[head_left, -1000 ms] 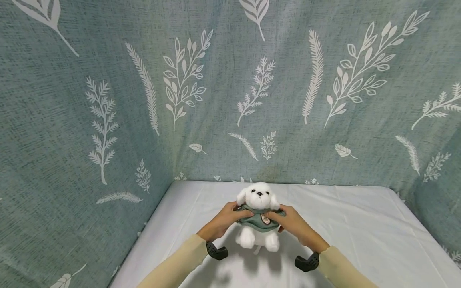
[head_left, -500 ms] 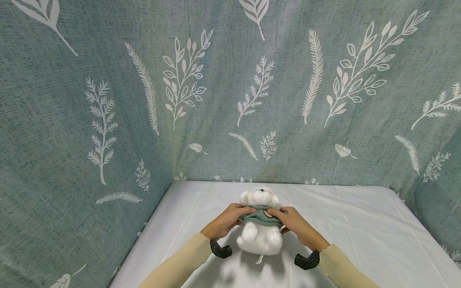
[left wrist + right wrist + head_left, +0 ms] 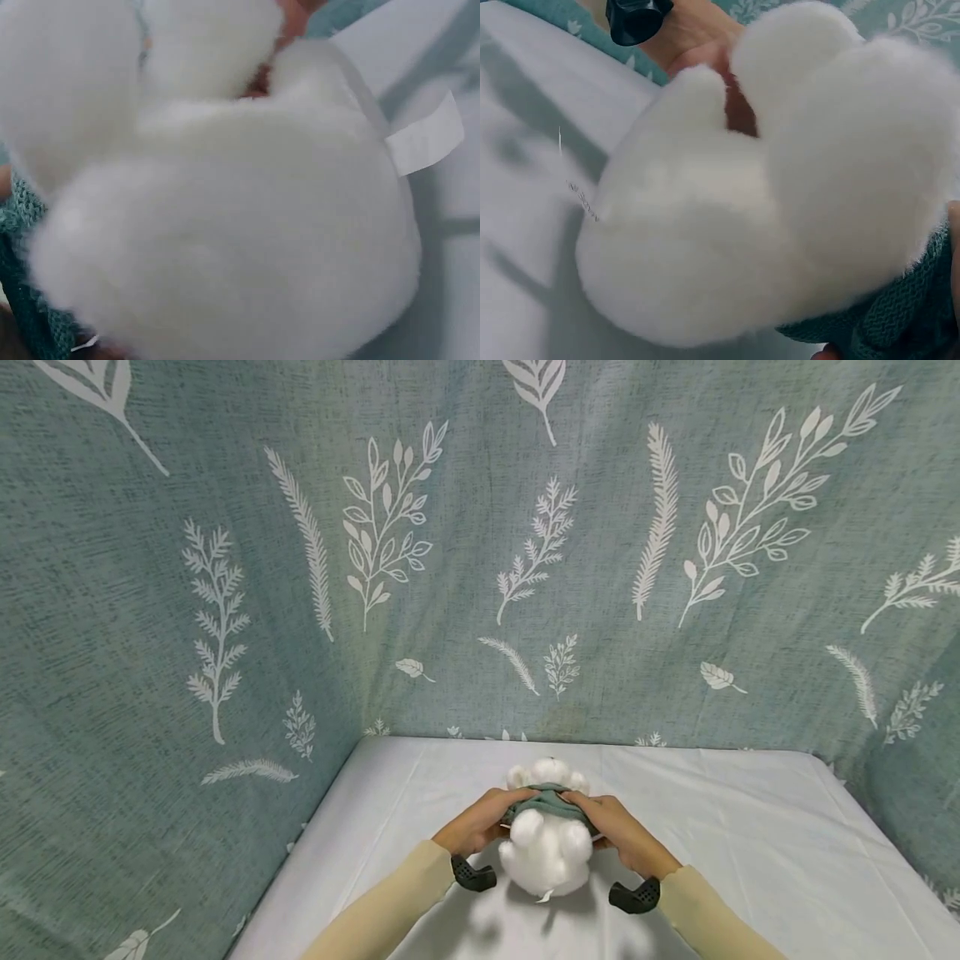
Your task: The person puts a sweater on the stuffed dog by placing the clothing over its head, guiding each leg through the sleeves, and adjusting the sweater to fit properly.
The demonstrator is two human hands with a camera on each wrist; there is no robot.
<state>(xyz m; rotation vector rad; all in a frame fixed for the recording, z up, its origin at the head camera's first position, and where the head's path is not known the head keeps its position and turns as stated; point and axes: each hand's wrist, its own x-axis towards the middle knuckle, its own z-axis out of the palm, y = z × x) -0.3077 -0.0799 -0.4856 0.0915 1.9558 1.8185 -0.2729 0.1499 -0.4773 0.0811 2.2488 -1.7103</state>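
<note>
A white plush dog (image 3: 546, 864) in a green knitted sweater (image 3: 551, 804) leans back over the table, its round bottom and legs facing me. My left hand (image 3: 482, 820) grips one side of the sweater, thumb across its front. On the other side my right hand (image 3: 624, 833) holds it the same way. Fingers behind the toy are hidden. White fur of the plush dog (image 3: 225, 225) fills the left wrist view, where a small white tag (image 3: 429, 142) sticks out from its underside. Green knit of the sweater (image 3: 889, 319) shows low in the right wrist view.
A white cloth-covered table (image 3: 720, 827) spreads under and around the toy. Green leaf-patterned curtains (image 3: 465, 568) enclose it at the back and sides. Black wrist devices (image 3: 474, 874) sit on both wrists.
The plush dog, upright and facing me a second ago, has been tipped backward, so its face has turned away and its bottom shows. Both hands have kept their hold.
</note>
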